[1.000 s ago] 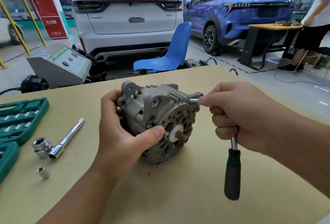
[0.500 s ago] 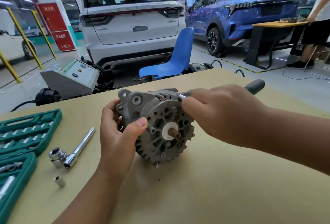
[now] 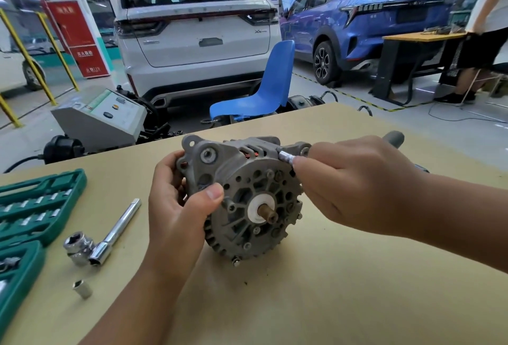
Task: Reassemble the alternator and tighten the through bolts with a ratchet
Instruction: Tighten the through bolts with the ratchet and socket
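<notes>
A grey alternator (image 3: 247, 196) stands on edge on the tan table (image 3: 343, 289), its shaft end facing me. My left hand (image 3: 178, 207) grips its left side, thumb across the front face. My right hand (image 3: 357, 180) holds a ratchet; its silver socket (image 3: 284, 156) sits on a through bolt at the housing's upper right. The ratchet's dark handle (image 3: 394, 137) sticks out behind my right hand, pointing away to the right. Most of the ratchet is hidden by my fingers.
A chrome extension bar with a large socket (image 3: 101, 237) lies left of the alternator, a small loose socket (image 3: 82, 288) nearer me. A green socket case (image 3: 33, 207) lies open at the left edge. Beyond the table stand a blue chair (image 3: 261, 92), a grey machine (image 3: 101, 119) and parked cars.
My right hand has swung the ratchet handle from hanging down toward me up and round to the far right. The alternator's face has turned more toward me.
</notes>
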Demonstrator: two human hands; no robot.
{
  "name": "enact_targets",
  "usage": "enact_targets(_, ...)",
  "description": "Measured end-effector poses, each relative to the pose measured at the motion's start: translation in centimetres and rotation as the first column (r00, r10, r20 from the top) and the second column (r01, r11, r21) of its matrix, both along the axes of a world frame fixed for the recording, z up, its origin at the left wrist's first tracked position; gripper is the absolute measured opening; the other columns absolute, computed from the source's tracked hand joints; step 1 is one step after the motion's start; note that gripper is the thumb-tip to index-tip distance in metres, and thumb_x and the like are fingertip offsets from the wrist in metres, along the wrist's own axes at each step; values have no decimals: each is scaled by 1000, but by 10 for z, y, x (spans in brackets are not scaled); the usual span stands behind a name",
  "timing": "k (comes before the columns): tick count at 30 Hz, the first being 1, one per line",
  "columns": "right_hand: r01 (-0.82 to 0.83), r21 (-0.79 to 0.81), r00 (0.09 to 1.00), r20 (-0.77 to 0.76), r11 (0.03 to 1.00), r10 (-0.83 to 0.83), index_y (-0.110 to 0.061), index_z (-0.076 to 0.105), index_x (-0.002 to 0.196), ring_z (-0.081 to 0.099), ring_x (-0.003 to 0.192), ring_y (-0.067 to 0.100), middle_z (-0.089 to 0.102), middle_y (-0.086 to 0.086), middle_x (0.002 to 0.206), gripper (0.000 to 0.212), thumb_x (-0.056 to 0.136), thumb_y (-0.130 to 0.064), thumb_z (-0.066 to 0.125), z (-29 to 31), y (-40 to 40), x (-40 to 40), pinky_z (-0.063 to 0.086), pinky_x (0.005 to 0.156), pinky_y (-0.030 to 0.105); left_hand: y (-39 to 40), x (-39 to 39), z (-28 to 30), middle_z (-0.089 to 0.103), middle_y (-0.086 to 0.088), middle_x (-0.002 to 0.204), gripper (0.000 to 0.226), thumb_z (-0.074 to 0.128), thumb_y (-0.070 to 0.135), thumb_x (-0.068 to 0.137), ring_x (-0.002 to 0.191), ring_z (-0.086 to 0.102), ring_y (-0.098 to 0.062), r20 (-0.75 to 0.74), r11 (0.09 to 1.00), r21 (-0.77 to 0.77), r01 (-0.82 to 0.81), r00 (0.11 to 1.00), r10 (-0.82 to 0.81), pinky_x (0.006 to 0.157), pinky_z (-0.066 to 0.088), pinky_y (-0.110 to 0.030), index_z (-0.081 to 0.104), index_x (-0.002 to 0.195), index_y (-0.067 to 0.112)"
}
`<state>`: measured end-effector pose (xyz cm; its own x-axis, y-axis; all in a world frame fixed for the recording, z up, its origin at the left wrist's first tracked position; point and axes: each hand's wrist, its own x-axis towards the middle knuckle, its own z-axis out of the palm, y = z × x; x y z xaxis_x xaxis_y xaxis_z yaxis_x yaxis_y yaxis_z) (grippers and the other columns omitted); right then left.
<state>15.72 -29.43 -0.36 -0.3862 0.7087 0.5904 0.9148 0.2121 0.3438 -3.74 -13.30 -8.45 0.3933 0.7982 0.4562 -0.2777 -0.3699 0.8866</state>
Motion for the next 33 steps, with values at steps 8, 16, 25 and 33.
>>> enact_targets(8,110,-154,992,77,982,-99,-12,45,73,19,36,18,36,3,54,42,60,12,77,16,5,0,20,41,17,-15,6,3,73,10,104,56,72,42,63,90,72,-8,-4,998,48,-34,999,35,68,59,-23,60,118,38)
enact_targets(16,121,-309,75,-945,943,-319,-15,64,80,45,52,18,62,7,78,12,90,-8,65,19,40,-19,36,42,24,-15,7,6,72,10,103,56,75,53,60,95,71,-12,1,991,-28,-129,992,129,75,59,-33,60,113,43)
enact_targets(25,321,-287,947,83,902,-310,-16,34,88,46,56,24,41,1,68,21,92,-2,49,40,51,-5,46,51,42,1,10,4,77,5,106,45,79,51,63,98,76,-19,74,980,-141,-142,985,154,74,61,-35,67,106,47)
enact_targets(33,-74,-617,144,-784,783,-604,-9,51,79,36,39,14,47,5,58,20,98,-3,49,62,69,-19,28,39,21,7,7,3,77,2,105,42,80,50,64,95,77,-20,90,981,-150,-123,986,138,67,61,-27,69,104,44)
